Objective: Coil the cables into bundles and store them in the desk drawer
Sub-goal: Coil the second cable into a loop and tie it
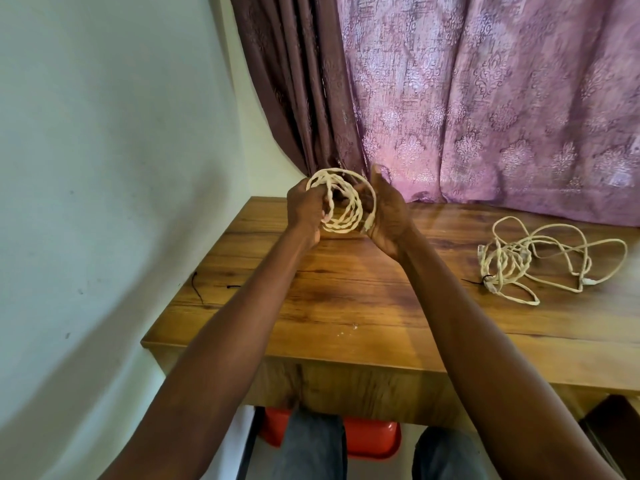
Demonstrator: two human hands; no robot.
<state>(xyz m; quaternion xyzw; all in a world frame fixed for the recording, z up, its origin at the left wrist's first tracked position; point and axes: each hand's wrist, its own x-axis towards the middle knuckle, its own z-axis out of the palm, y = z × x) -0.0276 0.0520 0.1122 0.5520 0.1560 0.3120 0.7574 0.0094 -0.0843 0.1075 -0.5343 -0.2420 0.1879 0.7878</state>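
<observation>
Both hands, left hand (306,211) and right hand (389,216), are gripping a coiled cream cable (341,202) above the wooden desk (346,299), fingers curled around its loops.

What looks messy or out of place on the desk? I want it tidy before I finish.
The second cable sprawls loose and tangled on the desk at the right, not bundled. A small black tie lies at the desk's left edge, and pale crumbs dot the front. The coil in both hands looks neat.
</observation>
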